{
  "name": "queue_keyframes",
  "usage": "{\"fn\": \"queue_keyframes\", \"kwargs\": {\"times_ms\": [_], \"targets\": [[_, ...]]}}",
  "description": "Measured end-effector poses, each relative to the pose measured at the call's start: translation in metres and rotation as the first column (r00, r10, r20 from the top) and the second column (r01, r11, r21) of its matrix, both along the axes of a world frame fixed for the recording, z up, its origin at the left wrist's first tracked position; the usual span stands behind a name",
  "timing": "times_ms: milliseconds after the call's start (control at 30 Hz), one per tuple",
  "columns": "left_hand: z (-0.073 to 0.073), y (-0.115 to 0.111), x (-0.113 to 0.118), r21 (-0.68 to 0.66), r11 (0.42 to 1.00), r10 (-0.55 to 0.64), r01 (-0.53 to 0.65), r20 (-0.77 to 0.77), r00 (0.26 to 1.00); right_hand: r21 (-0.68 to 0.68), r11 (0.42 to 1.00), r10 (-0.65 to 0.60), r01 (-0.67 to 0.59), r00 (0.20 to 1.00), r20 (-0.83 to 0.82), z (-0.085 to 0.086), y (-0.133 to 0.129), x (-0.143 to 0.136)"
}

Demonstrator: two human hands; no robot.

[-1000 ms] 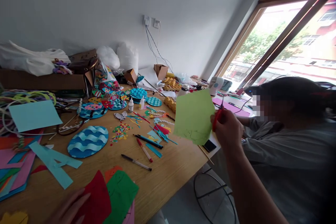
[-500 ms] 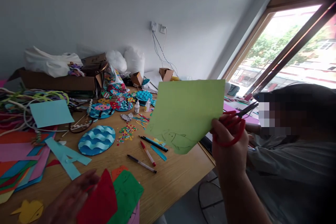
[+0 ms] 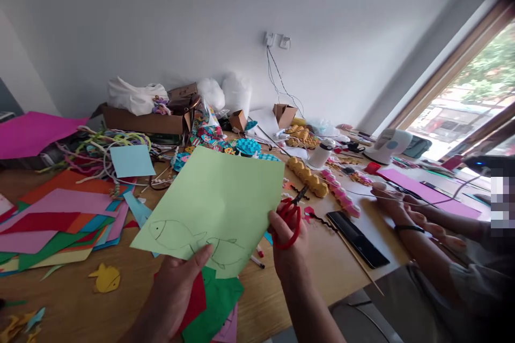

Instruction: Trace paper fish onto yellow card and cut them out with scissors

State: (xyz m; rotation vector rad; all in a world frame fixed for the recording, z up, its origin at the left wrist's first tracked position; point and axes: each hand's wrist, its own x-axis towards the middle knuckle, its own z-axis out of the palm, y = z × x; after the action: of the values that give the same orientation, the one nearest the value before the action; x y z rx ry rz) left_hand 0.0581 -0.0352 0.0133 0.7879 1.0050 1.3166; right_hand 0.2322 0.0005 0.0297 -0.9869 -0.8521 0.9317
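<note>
Hold the green sheet (image 3: pixel 225 187) taut, left hand (image 3: pixel 175 285) pinching its lower edge, right hand (image 3: pixel 295 258) (gripping scissors (image 3: pixel 298 224) too) its side.

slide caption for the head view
Left hand and right hand hold a light green paper sheet with drawn fish, red-handled scissors in the right.

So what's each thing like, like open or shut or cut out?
Light green sheet: held up, two drawn fish not cut out
Red scissors: held, blades look shut
Left hand: closed on the sheet's lower edge
Right hand: holding scissors and the sheet's edge
Yellow fish: cut out, lying flat
Black phone: screen dark
Cardboard box: open
</note>
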Motion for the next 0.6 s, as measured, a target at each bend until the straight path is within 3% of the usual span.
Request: {"fn": "queue_keyframes", "kwargs": {"times_ms": [67,200,367,500,600], "targets": [[-0.003,0.006,-0.006,-0.017,0.999,0.043,-0.043,-0.011,0.999,-0.038,0.998,0.049,-0.049,0.999,0.007,-0.007,-0.001,0.000],[-0.005,0.016,-0.021,0.110,0.994,0.002,0.006,-0.076,0.997,-0.051,0.987,0.153,-0.152,0.988,0.009,-0.018,-0.001,0.010],[-0.002,0.025,-0.027,0.134,0.990,-0.026,0.045,-0.139,0.990,-0.145,0.955,0.260,-0.261,0.965,-0.022,-0.034,0.000,0.017],[-0.002,0.027,-0.021,0.180,0.981,-0.065,0.078,-0.079,0.995,-0.162,0.970,0.180,-0.179,0.984,-0.011,-0.040,0.000,0.010],[-0.005,0.028,-0.019,0.209,0.972,-0.068,0.103,-0.167,0.984,-0.148,0.982,0.114,-0.116,0.993,-0.023,-0.041,0.000,0.001]]}}
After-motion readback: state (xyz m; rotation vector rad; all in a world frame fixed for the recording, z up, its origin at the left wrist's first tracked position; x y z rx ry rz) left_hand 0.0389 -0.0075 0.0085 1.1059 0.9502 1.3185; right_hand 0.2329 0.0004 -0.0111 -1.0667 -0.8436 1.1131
